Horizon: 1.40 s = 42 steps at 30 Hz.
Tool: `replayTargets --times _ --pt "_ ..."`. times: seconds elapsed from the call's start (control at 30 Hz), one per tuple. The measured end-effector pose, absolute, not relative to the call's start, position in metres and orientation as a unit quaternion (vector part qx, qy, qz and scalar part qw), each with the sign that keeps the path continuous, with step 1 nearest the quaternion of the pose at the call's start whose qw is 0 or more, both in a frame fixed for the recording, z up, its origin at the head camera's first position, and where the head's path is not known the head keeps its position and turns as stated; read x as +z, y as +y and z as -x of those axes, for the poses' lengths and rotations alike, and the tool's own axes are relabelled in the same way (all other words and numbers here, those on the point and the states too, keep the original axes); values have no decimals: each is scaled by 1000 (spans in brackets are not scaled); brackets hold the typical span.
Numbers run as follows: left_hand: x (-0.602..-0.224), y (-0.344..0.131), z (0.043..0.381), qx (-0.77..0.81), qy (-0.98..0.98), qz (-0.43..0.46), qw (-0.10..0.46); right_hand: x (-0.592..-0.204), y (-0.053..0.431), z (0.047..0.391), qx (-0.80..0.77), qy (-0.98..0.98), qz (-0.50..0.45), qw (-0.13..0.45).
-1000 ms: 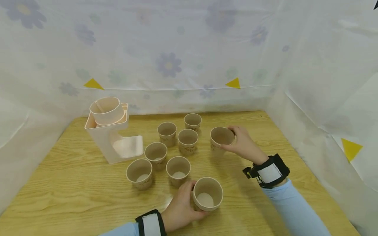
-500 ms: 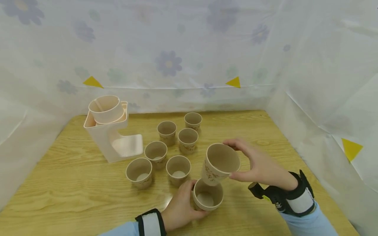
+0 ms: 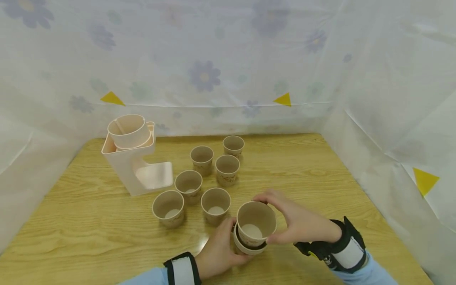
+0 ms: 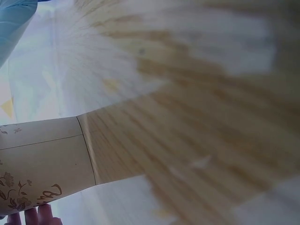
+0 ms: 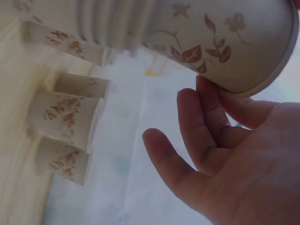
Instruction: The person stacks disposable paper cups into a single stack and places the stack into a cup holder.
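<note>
Near the front of the table, my left hand (image 3: 221, 251) holds a beige paper cup (image 3: 245, 248) around its side. Several stacked rims (image 5: 115, 23) show there in the right wrist view. My right hand (image 3: 303, 221) pinches another paper cup (image 3: 256, 217) by its rim, between thumb and fingers. This upper cup has brown flower print (image 5: 191, 54), and its base sits inside the mouth of the lower one, with much of its wall above the rim. Left fingertips (image 4: 44, 213) lie against a printed cup wall (image 4: 42, 159) in the left wrist view.
Several single paper cups stand upright left of and behind the hands, the closest cup (image 3: 215, 206) right by my left fingers. A cream plastic holder (image 3: 124, 166) with a round container (image 3: 129, 130) on top stands at the back left of the wooden table (image 3: 89, 221).
My right hand has lifted the paper cup from the right side of the table, carried it forward and left, and lowered it into the left hand's cup. The left hand has stayed still.
</note>
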<state>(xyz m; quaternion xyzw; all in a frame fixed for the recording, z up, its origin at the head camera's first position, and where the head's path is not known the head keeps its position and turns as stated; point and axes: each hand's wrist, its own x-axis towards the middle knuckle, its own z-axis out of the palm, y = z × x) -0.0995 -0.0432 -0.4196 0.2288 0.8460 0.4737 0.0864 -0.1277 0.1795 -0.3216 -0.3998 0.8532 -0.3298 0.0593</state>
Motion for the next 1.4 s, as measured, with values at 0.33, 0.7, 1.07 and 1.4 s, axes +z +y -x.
replayTargets --times 0.33,0.7,1.07,1.4 --pt "-420 -43 100 485 840 -227 90 -348 177 127 -315 847 422 74" --pt "-419 -41 98 488 839 -225 89 -374 185 123 -360 842 376 145" --pt "-411 -46 95 463 852 -227 92 -418 175 123 -479 803 320 154" --pt "-330 -74 127 267 927 -255 -61 -418 172 121 -493 796 312 160"
